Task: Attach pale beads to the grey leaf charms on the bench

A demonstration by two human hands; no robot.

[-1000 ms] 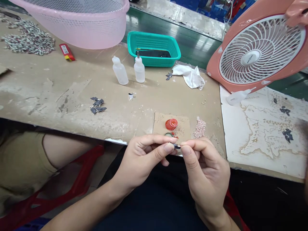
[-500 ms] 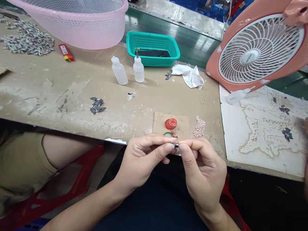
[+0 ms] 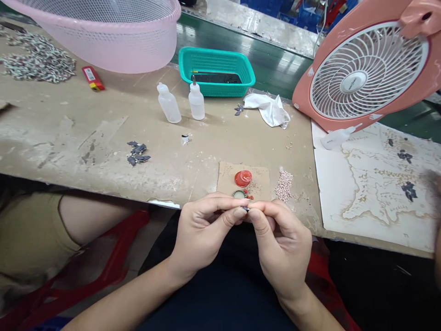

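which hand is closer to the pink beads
Right: the right hand sits just below the pink beads; the left hand is farther away, below and to their left.

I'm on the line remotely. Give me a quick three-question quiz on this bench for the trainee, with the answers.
1. True or false: the pile of pink beads lies to the right of the cardboard pad.

2. Multiple choice: what is pinched between the fingertips of the left hand and the right hand?
A) a small dark piece
B) a red cap
C) a white cloth

3. Fill in the blank: the dropper bottle with the pointed nozzle stands just in front of the ____ plastic basket.

Key: 1 true; 2 A; 3 teal.
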